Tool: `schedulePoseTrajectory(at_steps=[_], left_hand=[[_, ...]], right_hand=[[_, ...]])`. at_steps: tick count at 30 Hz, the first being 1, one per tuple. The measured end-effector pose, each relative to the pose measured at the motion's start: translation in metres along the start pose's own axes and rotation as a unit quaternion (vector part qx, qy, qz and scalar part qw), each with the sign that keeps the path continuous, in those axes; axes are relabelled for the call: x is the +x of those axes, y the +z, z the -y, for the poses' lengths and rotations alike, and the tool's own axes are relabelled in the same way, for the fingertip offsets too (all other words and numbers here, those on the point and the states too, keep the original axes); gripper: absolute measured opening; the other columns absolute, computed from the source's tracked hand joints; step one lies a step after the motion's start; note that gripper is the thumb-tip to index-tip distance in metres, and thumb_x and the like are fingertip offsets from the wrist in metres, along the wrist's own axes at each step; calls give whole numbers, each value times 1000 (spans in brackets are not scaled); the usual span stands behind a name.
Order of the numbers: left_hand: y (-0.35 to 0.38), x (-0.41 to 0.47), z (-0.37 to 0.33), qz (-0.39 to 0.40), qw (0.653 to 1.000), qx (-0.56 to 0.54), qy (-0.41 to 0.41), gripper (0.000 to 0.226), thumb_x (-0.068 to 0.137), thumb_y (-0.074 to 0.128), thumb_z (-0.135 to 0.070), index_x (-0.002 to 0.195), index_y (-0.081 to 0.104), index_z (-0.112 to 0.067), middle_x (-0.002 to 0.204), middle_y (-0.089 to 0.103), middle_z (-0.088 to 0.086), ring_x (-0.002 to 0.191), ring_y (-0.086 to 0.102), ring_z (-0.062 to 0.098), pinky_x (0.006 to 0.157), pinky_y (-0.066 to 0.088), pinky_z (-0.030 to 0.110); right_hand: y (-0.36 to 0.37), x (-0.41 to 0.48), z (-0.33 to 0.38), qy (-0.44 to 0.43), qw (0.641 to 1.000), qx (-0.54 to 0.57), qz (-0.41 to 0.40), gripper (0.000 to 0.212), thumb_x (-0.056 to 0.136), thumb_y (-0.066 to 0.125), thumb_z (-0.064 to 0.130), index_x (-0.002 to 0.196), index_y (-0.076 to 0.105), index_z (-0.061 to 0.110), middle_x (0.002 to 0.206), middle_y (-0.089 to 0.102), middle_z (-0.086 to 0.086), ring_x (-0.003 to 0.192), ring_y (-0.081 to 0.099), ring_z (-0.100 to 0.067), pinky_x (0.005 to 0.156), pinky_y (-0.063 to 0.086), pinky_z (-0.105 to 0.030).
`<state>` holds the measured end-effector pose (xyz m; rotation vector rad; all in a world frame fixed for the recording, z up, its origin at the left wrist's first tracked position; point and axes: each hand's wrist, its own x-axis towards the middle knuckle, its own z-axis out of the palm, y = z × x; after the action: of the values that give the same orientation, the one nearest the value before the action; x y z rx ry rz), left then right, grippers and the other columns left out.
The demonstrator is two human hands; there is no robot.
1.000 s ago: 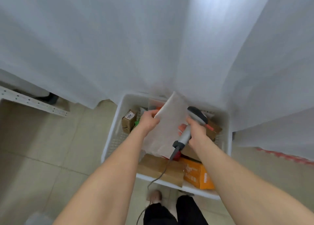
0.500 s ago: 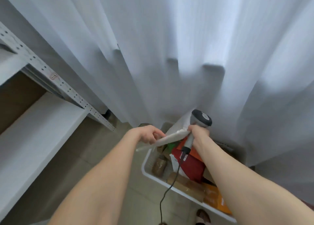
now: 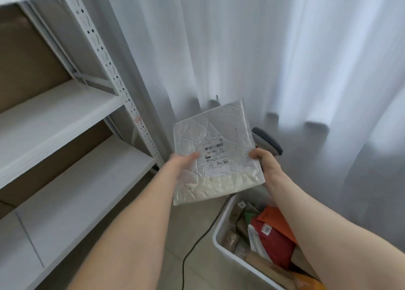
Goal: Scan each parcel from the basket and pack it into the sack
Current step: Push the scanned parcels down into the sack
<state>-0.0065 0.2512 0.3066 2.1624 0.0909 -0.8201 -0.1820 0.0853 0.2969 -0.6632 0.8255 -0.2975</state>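
Parcel [image 3: 215, 151] in mid-frame, held up in the air with both hands, its face toward the camera. It is a flat clear plastic bag with white contents bunched along the bottom edge and a barcode label [image 3: 215, 156] near the middle.

Left hand [image 3: 183, 162] grips the parcel's left edge, thumb on the front and the other fingers hidden behind.

Right hand [image 3: 266, 161] is wrapped round the handle of a grey scanner [image 3: 268, 144] – its thumb also pinches the parcel's right edge. The scanner head sticks out just right of the parcel, and a black cable [image 3: 183, 267] trails over the floor to the bottom of the frame.

White basket [image 3: 221, 223] at lower right, below the parcel and apart from it – packed with a red bag [image 3: 275, 246], an orange packet [image 3: 278, 218] and brown parcels. The right forearm crosses over it.

White metal shelves [image 3: 54, 114] fill the left side. A white curtain [image 3: 263, 48] hangs across the top and right.
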Motion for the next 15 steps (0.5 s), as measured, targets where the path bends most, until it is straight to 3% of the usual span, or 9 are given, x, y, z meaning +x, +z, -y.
schedulePoseTrajectory(at_steps=[3,5,8,10,15], left_hand=[[-23,0,-4,-22,998,-54,-9,96,69,85,-30,142,31,1,144,42,18,130,42,37,106,37,49],[-34,3,-8,-60,995,-81,20,87,74,81,-18,142,31,3,145,41,18,133,40,35,110,33,43],[-45,3,-12,-125,985,-107,51,69,81,75,-14,137,39,4,139,48,17,125,48,34,96,42,35],[-47,1,-12,-137,982,-119,60,61,84,72,-15,135,43,3,136,51,15,121,51,33,89,42,31],[-46,-6,-15,-120,981,-135,68,63,88,68,-17,141,39,-1,141,47,14,126,48,32,99,41,37]], right_hand=[[14,-1,-3,-54,996,-48,-56,19,80,59,-6,93,58,8,87,64,-12,78,64,-30,71,55,-43],[20,-1,-4,-90,986,-91,-104,18,81,65,-4,91,60,11,87,65,-10,76,64,-26,71,55,-40],[24,-4,-6,-125,972,-152,-131,14,82,70,4,93,62,10,80,64,-8,66,60,-18,57,47,-30],[29,-9,-8,-117,974,-159,-109,11,82,71,7,89,63,9,73,66,-8,56,58,-16,52,46,-27],[55,-29,-18,-96,967,-236,11,8,82,71,8,87,66,4,58,62,-9,42,49,-15,42,40,-23]])
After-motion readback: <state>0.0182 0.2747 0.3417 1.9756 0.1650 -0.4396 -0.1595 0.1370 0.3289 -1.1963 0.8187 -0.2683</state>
